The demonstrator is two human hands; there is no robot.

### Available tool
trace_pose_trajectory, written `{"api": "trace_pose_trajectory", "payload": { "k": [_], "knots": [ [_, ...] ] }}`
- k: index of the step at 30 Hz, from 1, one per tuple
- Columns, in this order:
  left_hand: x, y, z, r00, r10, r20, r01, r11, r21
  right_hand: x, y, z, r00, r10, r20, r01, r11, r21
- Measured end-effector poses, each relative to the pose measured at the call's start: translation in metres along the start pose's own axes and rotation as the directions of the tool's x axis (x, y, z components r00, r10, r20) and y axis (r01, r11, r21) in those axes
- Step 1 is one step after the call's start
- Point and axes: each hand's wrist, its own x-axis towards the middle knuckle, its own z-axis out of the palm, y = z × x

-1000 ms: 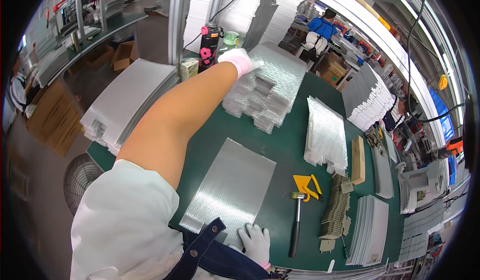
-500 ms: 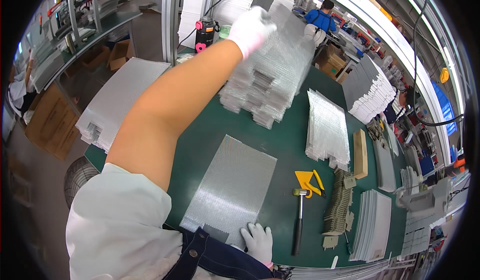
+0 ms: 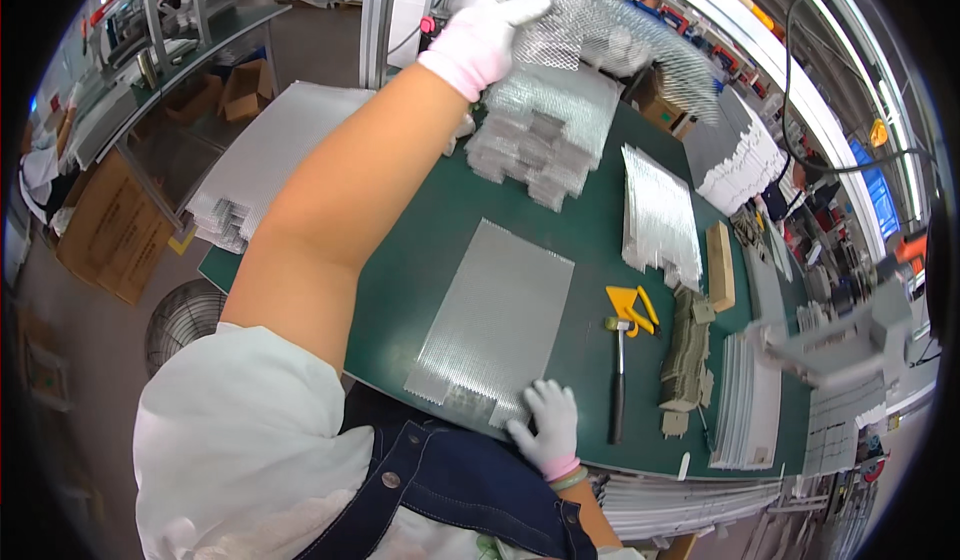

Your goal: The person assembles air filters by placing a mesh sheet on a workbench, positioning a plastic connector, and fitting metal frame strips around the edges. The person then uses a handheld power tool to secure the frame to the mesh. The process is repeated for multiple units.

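Note:
My left hand (image 3: pixel 482 40), in a white glove with a pink cuff, is raised at the far side. Its fingers are closed on the edge of a silvery mesh sheet (image 3: pixel 640 35), which hangs tilted and partly blurred above a stack of mesh sheets (image 3: pixel 550 110). Flat on the green table in front of me lies a single grey mesh sheet (image 3: pixel 500 310) with a notched near edge. My right hand (image 3: pixel 548 422), gloved too, rests with spread fingers at that sheet's near right corner. It holds nothing.
Right of the flat sheet lie a hammer (image 3: pixel 618 380), a yellow scraper (image 3: pixel 622 300) and a row of greenish-brown metal pieces (image 3: pixel 688 355). Farther off are another mesh stack (image 3: pixel 660 215) and a wooden bar (image 3: pixel 720 265). More mesh sheets (image 3: pixel 290 150) lie left; white panels (image 3: pixel 745 400) stand right.
My left hand has lifted a mesh sheet off the far stack. My right hand remains by the flat sheet's near corner. The whole view has shifted.

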Motion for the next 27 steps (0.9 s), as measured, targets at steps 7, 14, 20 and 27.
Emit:
{"api": "trace_pose_trajectory", "payload": {
  "k": [7, 14, 20, 27],
  "knots": [
    [-0.218, 0.1, 0.083, 0.837, -0.538, -0.1, 0.533, 0.843, -0.075, 0.015, -0.013, -0.059, 0.833, 0.486, -0.264, 0.286, 0.031, 0.958],
    [-0.361, 0.097, 0.094, 0.829, -0.546, -0.12, 0.433, 0.492, 0.755, 0.005, -0.036, 0.002, 0.691, 0.618, -0.375, -0.44, 0.771, 0.46],
    [-0.388, 0.078, 0.088, 0.739, -0.637, -0.22, 0.473, 0.258, 0.842, 0.016, -0.024, 0.025, 0.687, 0.716, -0.124, -0.657, 0.685, 0.315],
    [-0.393, 0.058, 0.091, 0.623, -0.739, -0.255, 0.385, 0.007, 0.923, 0.028, -0.013, 0.035, 0.701, 0.712, 0.035, -0.713, 0.701, -0.002]
  ]
}}
